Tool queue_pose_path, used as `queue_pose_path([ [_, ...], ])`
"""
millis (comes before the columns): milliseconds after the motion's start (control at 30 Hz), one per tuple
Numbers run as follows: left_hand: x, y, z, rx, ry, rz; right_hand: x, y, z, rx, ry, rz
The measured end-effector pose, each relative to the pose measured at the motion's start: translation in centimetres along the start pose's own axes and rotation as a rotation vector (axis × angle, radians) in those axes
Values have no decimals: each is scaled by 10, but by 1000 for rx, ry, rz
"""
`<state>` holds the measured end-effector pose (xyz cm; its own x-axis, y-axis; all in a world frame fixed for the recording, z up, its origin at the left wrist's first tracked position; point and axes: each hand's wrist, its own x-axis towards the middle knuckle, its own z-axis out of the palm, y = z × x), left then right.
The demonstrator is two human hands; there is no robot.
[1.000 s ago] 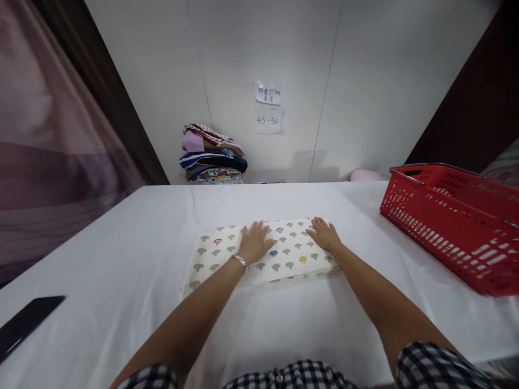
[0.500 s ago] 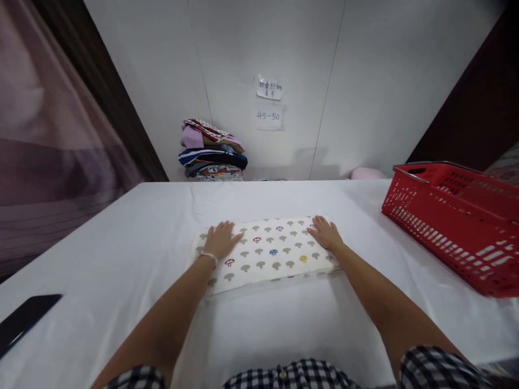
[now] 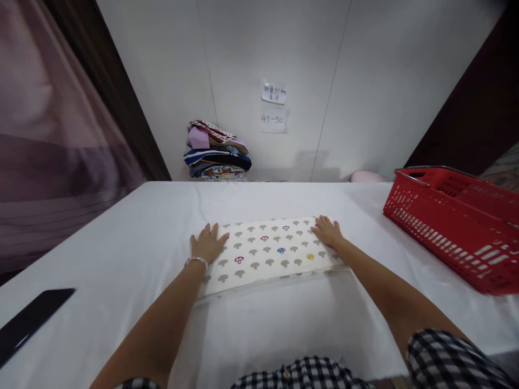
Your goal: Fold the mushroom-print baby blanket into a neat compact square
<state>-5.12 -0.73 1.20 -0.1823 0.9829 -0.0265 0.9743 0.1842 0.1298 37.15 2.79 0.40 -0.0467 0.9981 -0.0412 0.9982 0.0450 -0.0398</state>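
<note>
A folded white cloth [image 3: 267, 256] printed with grey, red, blue and yellow mushrooms lies flat on the white-covered table [image 3: 284, 324] before me. At its left end rests my left hand [image 3: 206, 244], fingers spread, with a bracelet on the wrist. My right hand [image 3: 327, 231] lies over the cloth's far right corner, its fingers stretched out. Neither hand grips the cloth; both press on it from above. The layers under the top fold show only as thin edges along the near and right sides.
To the right stands a red plastic basket [image 3: 450, 227] with a metal handle. A black phone-like slab [image 3: 32, 319] lies at the left. Behind the table's far edge is a stack of folded fabrics [image 3: 219, 154], below paper signs [image 3: 274, 119] on the wall.
My left hand has slid left across the cloth to its left end. My right hand stays at the right corner. The view has shifted slightly.
</note>
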Motion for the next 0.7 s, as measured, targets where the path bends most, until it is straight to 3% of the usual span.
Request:
queue_pose_path([
  [67, -1, 0, -1, -4, 3, -1, 0, -33, -5, 7, 13, -63],
  [233, -2, -2, 1, -25, 19, 7, -4, -137, -3, 139, 48, -500],
  [300, -2, -2, 2, -33, 27, 18, -6, -161, 2, 185, 6, -553],
  [400, 0, -4, 4, -37, 38, 21, -6, -172, 9, 222, -39, -550],
  [533, 2, -5, 3, -9, 57, 28, -5, -167, 11, 233, -32, -550],
  [700, -12, 15, 0, 127, 240, 132, -5, -167, 8, 250, -17, -556],
])
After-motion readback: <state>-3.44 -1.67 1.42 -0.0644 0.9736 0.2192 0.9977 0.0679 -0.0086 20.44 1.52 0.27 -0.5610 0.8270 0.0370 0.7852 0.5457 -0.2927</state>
